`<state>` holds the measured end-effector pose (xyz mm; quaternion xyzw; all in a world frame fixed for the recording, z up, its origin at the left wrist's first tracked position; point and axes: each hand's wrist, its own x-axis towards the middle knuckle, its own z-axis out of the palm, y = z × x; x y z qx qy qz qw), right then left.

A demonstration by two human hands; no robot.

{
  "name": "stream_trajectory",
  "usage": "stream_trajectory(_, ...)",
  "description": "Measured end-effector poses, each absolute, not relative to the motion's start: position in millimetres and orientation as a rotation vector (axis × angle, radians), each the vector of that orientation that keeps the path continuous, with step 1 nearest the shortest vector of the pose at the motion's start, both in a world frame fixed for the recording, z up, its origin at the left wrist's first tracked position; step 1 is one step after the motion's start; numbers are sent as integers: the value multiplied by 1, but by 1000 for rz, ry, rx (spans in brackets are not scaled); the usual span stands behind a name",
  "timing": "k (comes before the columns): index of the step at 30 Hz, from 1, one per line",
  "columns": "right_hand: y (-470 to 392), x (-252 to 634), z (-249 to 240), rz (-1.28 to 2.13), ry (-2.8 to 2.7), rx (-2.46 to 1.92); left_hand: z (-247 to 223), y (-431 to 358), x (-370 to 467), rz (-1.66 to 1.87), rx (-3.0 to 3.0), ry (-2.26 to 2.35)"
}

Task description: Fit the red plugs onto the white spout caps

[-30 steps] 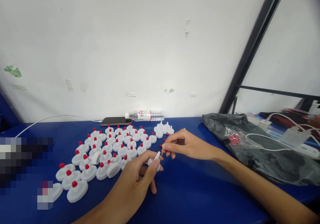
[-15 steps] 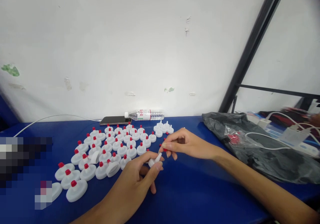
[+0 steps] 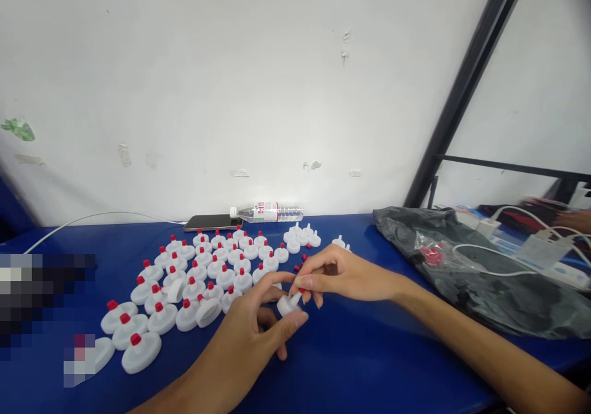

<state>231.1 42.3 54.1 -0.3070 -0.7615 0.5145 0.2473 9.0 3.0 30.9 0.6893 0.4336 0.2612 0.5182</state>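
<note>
Between the thumb and fingers of my left hand [image 3: 252,322] is a white nozzle cap [image 3: 287,305], its spout tilted up to the right. My right hand [image 3: 335,271] pinches a small red tip cap [image 3: 301,290] at the end of that spout; the fingers partly cover it. Left of my hands stand many white nozzle caps with red tips [image 3: 225,277], a few lying on their sides. Loose red tip caps [image 3: 297,267] lie just behind my right fingers. White caps with bare spouts [image 3: 305,235] stand farther back, with others [image 3: 339,240] beyond my right hand.
A clear water bottle [image 3: 277,212] lies along the wall beside a phone [image 3: 212,222] on a white cable. At right, a dark plastic bag [image 3: 415,272] holds up a clear packet of red pieces [image 3: 432,254], near a white power strip [image 3: 545,254]. The table [image 3: 360,358] is blue.
My right hand has brought the red tip cap onto the spout of the white nozzle cap. The white cap has tipped slightly in my left hand, whose thumb has shifted.
</note>
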Motion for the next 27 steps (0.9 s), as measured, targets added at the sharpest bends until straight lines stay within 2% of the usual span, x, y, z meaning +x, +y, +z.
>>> stream_trajectory(12, 44, 232, 52, 1680, -2033, -740, 36, 1, 10, 673, 1528, 1001)
stream_trajectory(19, 44, 228, 50, 1666, -2198, -628, 31, 2, 11, 665, 1505, 953)
stream_trajectory(23, 42, 227, 49, 1673, -2132, -705, 30, 3, 10, 706, 1524, 980)
stream_trajectory(27, 38, 226, 51, 1503, -2137, -848, 32, 5, 8, 748, 1525, 1003)
